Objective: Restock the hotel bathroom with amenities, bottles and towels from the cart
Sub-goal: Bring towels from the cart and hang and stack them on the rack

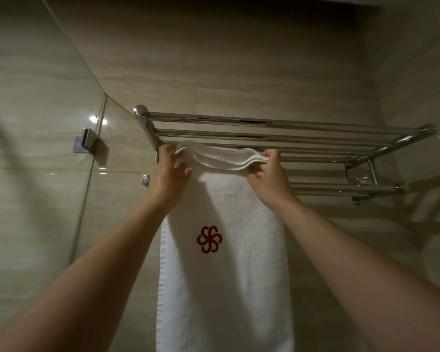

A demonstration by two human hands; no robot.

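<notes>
Holding: we grip the towel (224, 288) by its folded top edge, one hand at each end.
Left hand (167, 174): raised; thumb and upper fingers pinch the left end of the fold, and the lower fingers spread against the cloth below it.
Right hand (267, 174): raised; fingers curl round the right end of the fold, where layered edges show.
Hands, spacing: apart, with the fold stretched between them.
Towel, place: against the wall (239, 59), at the left part of the rack (277, 121). The fold sits just at the front rails, and we cannot tell whether it rests on one.
Towel, hang: white; the long body drops straight down from the fold and runs out of the bottom of the view.
Logo (209, 239): red pinwheel mark on the hanging face, below the hands and between our forearms.
Rack: chrome, with parallel rails forming a shelf fixed to the wall. We see it from beneath, and it extends well to the right of the towel.
Bar (341, 189): lower chrome rail under the shelf, visible right of the right hand.
Glass (36, 199): clear panel at left, meeting the wall beside the rack.
Clamp (85, 144): metal bracket on the glass edge, left of the rack.
</notes>
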